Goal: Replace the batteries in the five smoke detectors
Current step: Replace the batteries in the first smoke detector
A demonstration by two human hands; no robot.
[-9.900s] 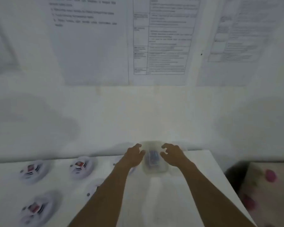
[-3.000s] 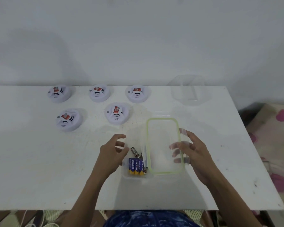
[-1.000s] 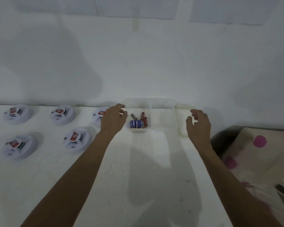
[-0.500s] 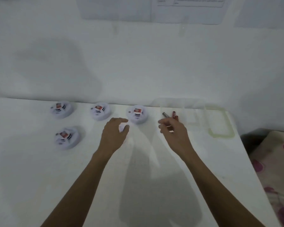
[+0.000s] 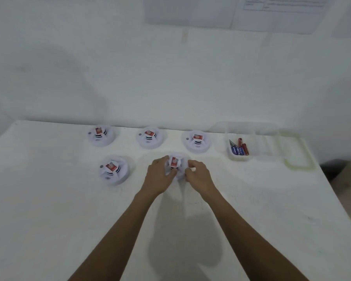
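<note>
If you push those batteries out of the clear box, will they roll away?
Probably. The batteries look like round cylinders, so on the flat white table they would likely roll sideways. Inside the clear box its walls seem to keep them put. They look small, so likely light.
</note>
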